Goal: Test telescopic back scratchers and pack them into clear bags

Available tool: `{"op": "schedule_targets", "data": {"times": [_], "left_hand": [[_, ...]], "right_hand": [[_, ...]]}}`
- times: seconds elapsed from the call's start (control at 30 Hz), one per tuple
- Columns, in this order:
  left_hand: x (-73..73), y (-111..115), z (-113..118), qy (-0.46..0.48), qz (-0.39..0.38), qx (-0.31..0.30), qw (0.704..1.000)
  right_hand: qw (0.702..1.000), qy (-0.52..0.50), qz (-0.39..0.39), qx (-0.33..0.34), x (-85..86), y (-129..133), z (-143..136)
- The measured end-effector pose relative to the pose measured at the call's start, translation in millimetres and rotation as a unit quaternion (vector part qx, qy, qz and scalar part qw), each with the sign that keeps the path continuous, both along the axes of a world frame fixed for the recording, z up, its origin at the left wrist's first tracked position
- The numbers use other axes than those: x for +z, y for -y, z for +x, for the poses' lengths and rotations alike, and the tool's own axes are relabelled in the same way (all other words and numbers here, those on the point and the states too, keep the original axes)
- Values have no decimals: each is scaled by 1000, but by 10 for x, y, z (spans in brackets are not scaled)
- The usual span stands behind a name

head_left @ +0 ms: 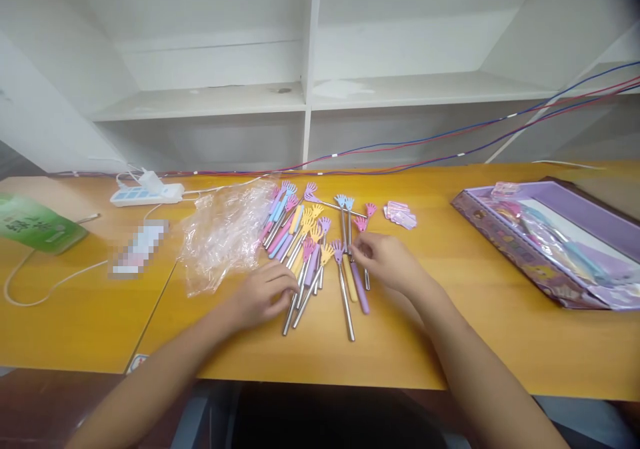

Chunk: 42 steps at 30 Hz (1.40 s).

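Observation:
Several back scratchers (307, 224) with small hand-shaped heads in pink, blue, yellow and purple lie in a loose pile on the table. They have metal rods and coloured grips. My left hand (265, 294) is curled at the pile's lower left, fingertips against the metal rods; what lies between them is hidden. On the right side, my right hand (387, 259) has its fingers pinched together at the rod of a blue-headed back scratcher (349, 219). Below its fingers lies a purple grip (359, 289), and a purple-headed back scratcher (344, 292) points toward me.
Crumpled clear plastic (220, 235) lies left of the pile. Small pink cards (400, 214) are to the right, and a purple box (525, 255) with packaged things stands farther right. A power strip (147, 195), cables and a green pack (40, 225) are at left. White shelves (305, 95) rise behind.

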<state>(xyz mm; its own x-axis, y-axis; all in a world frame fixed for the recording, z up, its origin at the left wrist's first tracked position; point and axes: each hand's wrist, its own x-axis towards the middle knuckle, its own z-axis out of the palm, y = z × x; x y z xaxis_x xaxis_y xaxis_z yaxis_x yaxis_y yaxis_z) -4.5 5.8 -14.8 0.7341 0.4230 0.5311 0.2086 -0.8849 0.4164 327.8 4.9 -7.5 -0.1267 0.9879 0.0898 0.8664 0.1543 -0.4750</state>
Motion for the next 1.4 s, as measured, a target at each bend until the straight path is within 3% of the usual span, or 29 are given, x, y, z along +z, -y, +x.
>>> {"op": "schedule_targets", "data": {"times": [0.13, 0.5, 0.73, 0.83, 1.0, 1.17, 1.3, 1.4], "left_hand": [[-38, 30, 53, -21, -17, -1, 1000], [-31, 96, 105, -67, -28, -12, 997], [-37, 87, 94, -59, -38, -21, 997], [-58, 101, 121, -58, -50, -27, 997], [-95, 129, 159, -59, -48, -42, 996], [-74, 123, 152, -51, -39, -41, 997], [-57, 117, 160, -64, -23, -40, 997], [-93, 134, 189, -113, 30, -51, 992]], "right_hand": [[996, 54, -10, 66, -64, 18, -198], [971, 235, -41, 21, -81, 123, -519], [973, 196, -119, -39, 8, 139, -624], [975, 187, -108, -50, 41, 158, -637], [975, 207, -67, -47, -48, 184, -750], [971, 212, -95, -58, -60, 167, -819], [971, 197, -123, -64, 8, 136, -769], [973, 172, -133, -75, 50, 102, -685]]}}
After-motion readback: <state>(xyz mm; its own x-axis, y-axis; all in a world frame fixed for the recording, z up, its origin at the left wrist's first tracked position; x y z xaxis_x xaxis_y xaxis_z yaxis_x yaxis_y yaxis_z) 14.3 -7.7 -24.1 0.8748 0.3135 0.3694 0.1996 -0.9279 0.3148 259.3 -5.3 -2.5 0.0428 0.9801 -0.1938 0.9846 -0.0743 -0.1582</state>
